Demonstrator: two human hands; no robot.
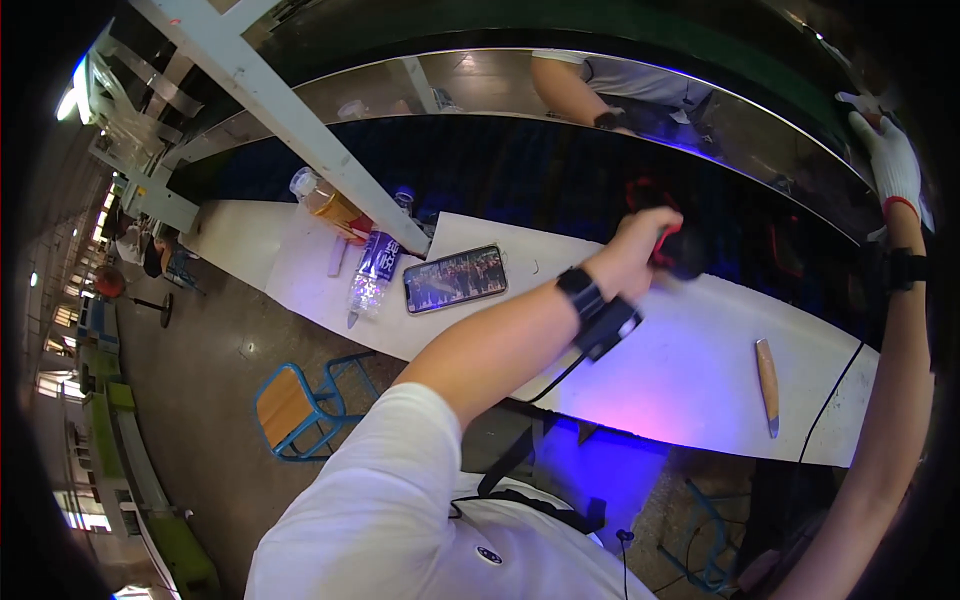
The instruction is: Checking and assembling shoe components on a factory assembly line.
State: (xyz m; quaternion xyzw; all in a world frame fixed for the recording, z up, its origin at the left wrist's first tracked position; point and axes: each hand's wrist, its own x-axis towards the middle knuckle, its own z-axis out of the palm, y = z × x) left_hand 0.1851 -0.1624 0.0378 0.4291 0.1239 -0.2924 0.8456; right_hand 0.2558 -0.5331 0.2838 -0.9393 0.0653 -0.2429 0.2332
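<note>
My bare left hand (640,248) is closed round a black object with red parts (681,248), blurred and partly covered by the fingers, so its kind is unclear. It is over the border between a white work surface (650,350) and a long dark sheet (500,165). Far to the right, my right hand (888,155), in a white glove, reaches up to the end of a dark green panel (780,95). Its fingers are bent near a small reddish-brown spot; whether they grip anything is hard to see. A wooden-handled tool with a short metal tip (767,385) lies on the white surface.
Left of my arm lie a phone (456,279), a clear bottle with a purple label (374,268) and a bottle of yellowish liquid (328,206). A white metal post (300,125) slants across. A blue-framed stool (290,408) stands on the floor. A black cable (835,400) hangs at right.
</note>
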